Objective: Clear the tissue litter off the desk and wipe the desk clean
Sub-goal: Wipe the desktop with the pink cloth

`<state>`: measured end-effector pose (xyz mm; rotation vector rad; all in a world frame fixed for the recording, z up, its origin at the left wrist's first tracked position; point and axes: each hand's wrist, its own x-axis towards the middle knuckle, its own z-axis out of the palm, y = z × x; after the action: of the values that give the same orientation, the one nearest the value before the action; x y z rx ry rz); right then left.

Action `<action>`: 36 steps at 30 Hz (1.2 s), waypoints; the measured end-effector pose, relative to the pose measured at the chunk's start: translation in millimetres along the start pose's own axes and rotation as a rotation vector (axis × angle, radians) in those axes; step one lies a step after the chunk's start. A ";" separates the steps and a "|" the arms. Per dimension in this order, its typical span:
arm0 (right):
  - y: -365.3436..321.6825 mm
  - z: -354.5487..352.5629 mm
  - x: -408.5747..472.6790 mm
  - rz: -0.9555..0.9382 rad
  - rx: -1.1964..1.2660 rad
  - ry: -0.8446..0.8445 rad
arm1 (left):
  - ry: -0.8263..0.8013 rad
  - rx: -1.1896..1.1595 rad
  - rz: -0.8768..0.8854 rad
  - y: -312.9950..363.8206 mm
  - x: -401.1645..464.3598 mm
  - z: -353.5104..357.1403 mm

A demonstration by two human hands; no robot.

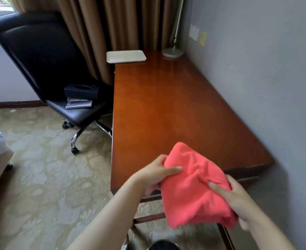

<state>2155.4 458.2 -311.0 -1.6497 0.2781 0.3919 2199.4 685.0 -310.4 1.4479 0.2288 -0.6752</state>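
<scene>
A bunched coral-pink cloth point(195, 186) is held above the near end of the wooden desk point(166, 109), partly over its near edge. The cloth is gripped from the left by the left hand point(155, 175), thumb laid across the top and fingers curled beneath, and from the right by the right hand point(233, 201), thumb pressed onto the fabric with the remaining fingers wrapped under it. At the far left corner of the desk a pale rectangular tray point(126, 56) is seen, overhanging the edge slightly, and at the far right a lamp base point(172, 52) stands by the grey wall. To the left of the desk a black office chair point(40, 56) is placed, with a dark tissue box point(82, 91) stacked on booklets point(79, 103) on its seat.
</scene>
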 end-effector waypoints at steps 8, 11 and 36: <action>-67.5 98.5 144.1 -0.172 -0.266 0.178 | 0.253 0.216 0.121 71.8 67.0 -119.7; -109.9 134.6 208.1 -0.280 -0.325 0.268 | 0.335 0.257 0.210 113.4 110.2 -170.0; -141.5 282.6 440.0 -0.260 -1.107 -0.041 | 0.744 1.051 0.331 115.2 284.3 -303.4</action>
<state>2587.4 776.0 -388.2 -2.7129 -0.2506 0.4027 2565.0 892.1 -408.1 2.6483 0.1992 0.1154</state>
